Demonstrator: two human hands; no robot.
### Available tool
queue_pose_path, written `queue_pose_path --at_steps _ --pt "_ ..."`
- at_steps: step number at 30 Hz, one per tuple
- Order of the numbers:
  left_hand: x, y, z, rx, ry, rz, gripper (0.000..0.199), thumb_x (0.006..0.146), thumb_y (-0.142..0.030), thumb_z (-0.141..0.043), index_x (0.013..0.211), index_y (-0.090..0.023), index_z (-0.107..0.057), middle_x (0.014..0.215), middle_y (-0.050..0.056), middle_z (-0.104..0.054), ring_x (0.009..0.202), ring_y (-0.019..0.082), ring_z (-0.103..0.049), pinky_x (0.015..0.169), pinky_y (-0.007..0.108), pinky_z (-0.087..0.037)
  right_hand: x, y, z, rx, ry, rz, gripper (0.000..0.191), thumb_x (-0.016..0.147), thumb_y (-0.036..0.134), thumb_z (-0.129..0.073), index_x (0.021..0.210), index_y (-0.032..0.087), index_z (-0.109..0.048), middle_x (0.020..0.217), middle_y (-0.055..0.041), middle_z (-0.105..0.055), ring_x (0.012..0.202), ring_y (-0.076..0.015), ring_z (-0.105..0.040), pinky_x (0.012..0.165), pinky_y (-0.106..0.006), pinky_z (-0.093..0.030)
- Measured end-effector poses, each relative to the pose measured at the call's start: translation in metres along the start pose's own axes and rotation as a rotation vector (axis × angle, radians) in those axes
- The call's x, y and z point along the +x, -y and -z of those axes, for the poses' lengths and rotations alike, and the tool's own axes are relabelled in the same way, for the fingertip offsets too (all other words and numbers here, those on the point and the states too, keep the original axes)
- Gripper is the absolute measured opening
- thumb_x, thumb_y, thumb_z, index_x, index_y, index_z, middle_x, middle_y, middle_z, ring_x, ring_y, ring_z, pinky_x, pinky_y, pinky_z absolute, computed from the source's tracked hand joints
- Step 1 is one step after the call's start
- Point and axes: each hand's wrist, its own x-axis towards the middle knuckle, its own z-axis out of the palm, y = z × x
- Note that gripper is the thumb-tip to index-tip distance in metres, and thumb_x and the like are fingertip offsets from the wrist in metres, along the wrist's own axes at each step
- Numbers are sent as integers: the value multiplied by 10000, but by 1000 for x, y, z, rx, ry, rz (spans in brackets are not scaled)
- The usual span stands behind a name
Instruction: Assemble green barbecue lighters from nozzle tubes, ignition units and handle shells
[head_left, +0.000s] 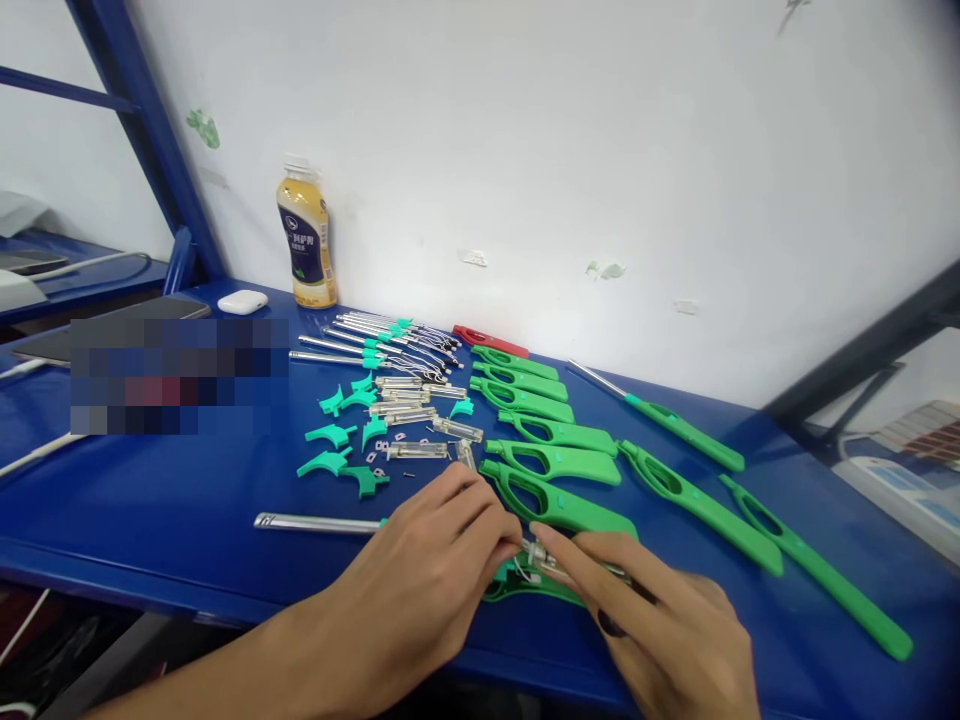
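Observation:
Near the table's front edge, both hands meet over an open green handle shell (pixel 546 592). My left hand (pixel 442 560) has its fingers pinched together beside a small metal-and-clear part; what sits between its fingertips is too small to name. My right hand (pixel 660 610) holds a clear fuel tank (pixel 551 563) between thumb and fingers, just above the shell. A thin white wire shows below the fingertips. A silver metal tube (pixel 322 523) extends left from behind my left hand, with a teal piece at its end.
Green handle shells (pixel 525 400) and a red one (pixel 491 341) lie in a column. Teal triggers (pixel 324 463), clear tanks (pixel 418 451) and wired metal tubes (pixel 330 357) are left of them. A bottle (pixel 306 235) stands by the wall; longer green lighters (pixel 705 505) lie right.

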Motion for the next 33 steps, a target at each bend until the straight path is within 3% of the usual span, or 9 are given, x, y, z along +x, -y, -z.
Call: queue_pose_path --at_steps 8,13,16,20,22,26,33 --pt "-1 0 0 4 -15 -30 180 1135 -61 -499 1057 -147 -637 940 41 -724 875 206 -602 821 363 -541 -2 1 0 36 32 -26 459 1122 84 -506 1464 314 -709 1070 23 -799 846 -62 -793 640 -172 -535" --pt "1 0 0 -1 -23 -35 166 1138 -68 -509 1062 -155 -629 947 29 -731 874 198 -612 810 355 -548 2 2 1 47 52 -28 354 1149 166 -551 1445 295 -696 1047 25 -791 831 -58 -784 640 -164 -533" --pt "-1 -2 4 1 -35 -32 142 1150 -91 -519 1133 -166 -637 994 11 -753 917 188 -630 884 343 -559 3 1 2 47 74 -54 300 1139 221 -616 1422 270 -701 1132 -7 -777 865 -64 -789 656 -159 -550" --pt "-19 -4 18 95 -26 78 247 1160 -138 -533 1384 -166 -633 1218 55 -758 1188 216 -629 1105 354 -508 3 -2 0 50 90 -99 296 1168 245 -568 1434 279 -693 1156 -21 -728 729 -35 -738 605 -162 -541" --pt "-31 -2 28 153 -14 144 301 1162 -139 -528 1440 -192 -633 1286 54 -742 1272 199 -608 1156 323 -474 5 -2 -1 53 72 -116 286 1183 277 -551 1436 301 -682 1124 -5 -734 759 -40 -754 605 -159 -542" --pt "-42 5 41 186 -15 201 243 1148 -147 -558 1311 -239 -712 1212 25 -754 1183 173 -654 1060 282 -518 9 1 -1 69 43 -150 165 1177 367 -585 1284 318 -701 1096 31 -775 890 -58 -796 693 -143 -575" --pt "-42 11 41 101 -10 224 251 1126 -126 -580 1217 -276 -759 1113 -8 -778 1016 147 -719 915 267 -573 10 2 0 46 45 -169 182 1180 407 -565 1219 303 -709 1069 28 -782 817 -79 -797 678 -164 -590"
